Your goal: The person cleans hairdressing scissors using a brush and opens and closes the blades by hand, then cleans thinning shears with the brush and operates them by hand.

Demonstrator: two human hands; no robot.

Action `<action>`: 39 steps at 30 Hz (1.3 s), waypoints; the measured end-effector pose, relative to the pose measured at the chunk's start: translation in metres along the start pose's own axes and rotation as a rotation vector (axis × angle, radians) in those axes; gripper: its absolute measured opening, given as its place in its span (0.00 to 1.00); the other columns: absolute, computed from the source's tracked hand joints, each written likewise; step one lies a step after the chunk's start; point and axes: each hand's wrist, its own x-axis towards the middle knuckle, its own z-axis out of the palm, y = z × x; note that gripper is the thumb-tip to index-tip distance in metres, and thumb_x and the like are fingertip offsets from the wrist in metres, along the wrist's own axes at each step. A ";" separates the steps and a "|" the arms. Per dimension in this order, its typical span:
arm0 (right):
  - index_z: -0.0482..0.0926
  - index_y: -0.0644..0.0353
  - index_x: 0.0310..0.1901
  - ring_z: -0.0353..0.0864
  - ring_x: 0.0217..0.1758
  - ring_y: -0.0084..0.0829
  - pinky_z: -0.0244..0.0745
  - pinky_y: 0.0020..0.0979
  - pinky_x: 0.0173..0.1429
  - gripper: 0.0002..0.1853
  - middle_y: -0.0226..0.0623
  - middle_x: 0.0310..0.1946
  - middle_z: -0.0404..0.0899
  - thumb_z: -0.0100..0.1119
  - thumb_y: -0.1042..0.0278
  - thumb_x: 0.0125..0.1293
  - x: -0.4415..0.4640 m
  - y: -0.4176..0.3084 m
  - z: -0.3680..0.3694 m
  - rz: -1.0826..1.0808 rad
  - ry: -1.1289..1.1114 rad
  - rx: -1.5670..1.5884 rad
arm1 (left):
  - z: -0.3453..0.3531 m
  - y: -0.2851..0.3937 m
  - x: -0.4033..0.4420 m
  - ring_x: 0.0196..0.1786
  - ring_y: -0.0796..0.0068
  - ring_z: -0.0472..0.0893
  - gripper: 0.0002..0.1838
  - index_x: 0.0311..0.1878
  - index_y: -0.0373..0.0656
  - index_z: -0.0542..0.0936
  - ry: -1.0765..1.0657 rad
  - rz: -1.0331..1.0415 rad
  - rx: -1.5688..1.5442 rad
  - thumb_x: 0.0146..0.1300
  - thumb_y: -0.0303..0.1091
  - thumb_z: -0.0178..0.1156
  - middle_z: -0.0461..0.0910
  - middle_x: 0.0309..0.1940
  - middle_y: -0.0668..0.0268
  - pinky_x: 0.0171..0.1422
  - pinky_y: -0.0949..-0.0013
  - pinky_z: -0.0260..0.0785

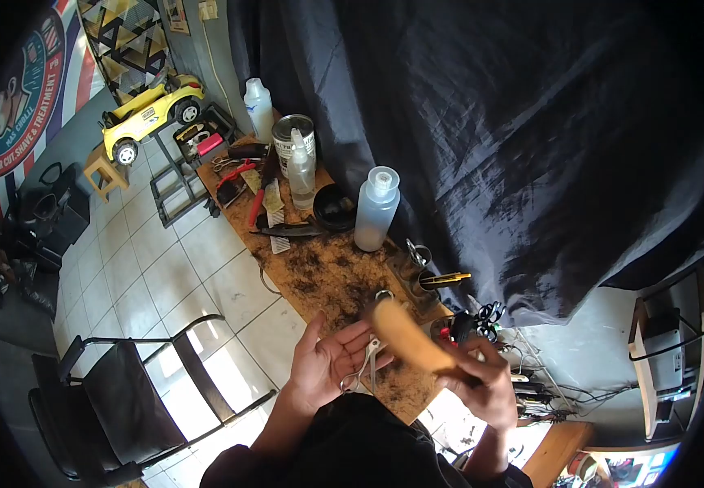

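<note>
My left hand [319, 368] is palm up over the front of the wooden table, thumb spread away from curled fingers. A pair of silver scissors [373, 351] lies across those fingers, with one finger loop near the palm. My right hand [486, 382] is wrapped round a light-wood brush [413, 340], smeared by motion. The brush's far end hangs just above the left fingertips and the scissors. Whether it touches them I cannot tell.
Cut hair covers the wooden table [287, 264]. A squeeze bottle [376, 211], a spray bottle [302, 175], a can [293, 134], a dark bowl [335, 206] and combs stand or lie farther back. A holder with tools [421, 281] is at the right edge. A black chair [124, 398] stands left.
</note>
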 end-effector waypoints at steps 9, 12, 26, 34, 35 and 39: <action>0.80 0.51 0.55 0.81 0.29 0.29 0.79 0.32 0.33 0.25 0.34 0.32 0.77 0.71 0.59 0.54 -0.013 0.004 0.001 -0.167 -0.457 0.029 | -0.004 -0.003 0.005 0.68 0.52 0.66 0.41 0.70 0.33 0.57 -0.093 0.108 -0.036 0.69 0.62 0.33 0.62 0.68 0.47 0.74 0.59 0.57; 0.80 0.54 0.55 0.82 0.31 0.31 0.79 0.32 0.34 0.25 0.35 0.35 0.78 0.71 0.63 0.53 -0.009 -0.003 -0.007 -0.134 -0.319 0.025 | -0.004 -0.004 0.005 0.69 0.58 0.65 0.40 0.70 0.33 0.57 -0.187 0.070 0.015 0.70 0.61 0.34 0.63 0.67 0.48 0.75 0.58 0.53; 0.76 0.59 0.57 0.86 0.34 0.37 0.79 0.32 0.39 0.25 0.45 0.35 0.84 0.68 0.64 0.58 -0.018 -0.016 0.007 0.031 -0.251 -0.019 | -0.002 -0.001 0.001 0.72 0.54 0.60 0.33 0.69 0.28 0.58 -0.182 0.087 -0.046 0.72 0.48 0.34 0.61 0.68 0.45 0.77 0.54 0.51; 0.77 0.60 0.56 0.85 0.38 0.39 0.78 0.33 0.43 0.24 0.46 0.37 0.83 0.68 0.62 0.59 -0.020 -0.022 0.042 0.111 -0.118 0.002 | -0.027 -0.017 0.010 0.70 0.53 0.62 0.30 0.67 0.24 0.57 -0.147 0.110 -0.325 0.68 0.38 0.37 0.59 0.67 0.42 0.77 0.56 0.51; 0.77 0.63 0.55 0.84 0.37 0.39 0.77 0.34 0.42 0.23 0.46 0.36 0.83 0.67 0.62 0.60 -0.023 -0.017 0.046 0.096 -0.073 0.026 | -0.031 -0.019 0.011 0.71 0.53 0.62 0.31 0.67 0.24 0.57 -0.119 0.092 -0.403 0.68 0.39 0.38 0.59 0.67 0.41 0.77 0.57 0.51; 0.75 0.70 0.51 0.82 0.33 0.39 0.75 0.34 0.37 0.22 0.46 0.31 0.81 0.65 0.60 0.62 -0.024 -0.020 0.046 0.314 -0.173 0.055 | -0.039 -0.020 0.028 0.71 0.53 0.62 0.31 0.65 0.23 0.60 -0.112 0.147 -0.237 0.66 0.39 0.41 0.64 0.64 0.41 0.77 0.57 0.51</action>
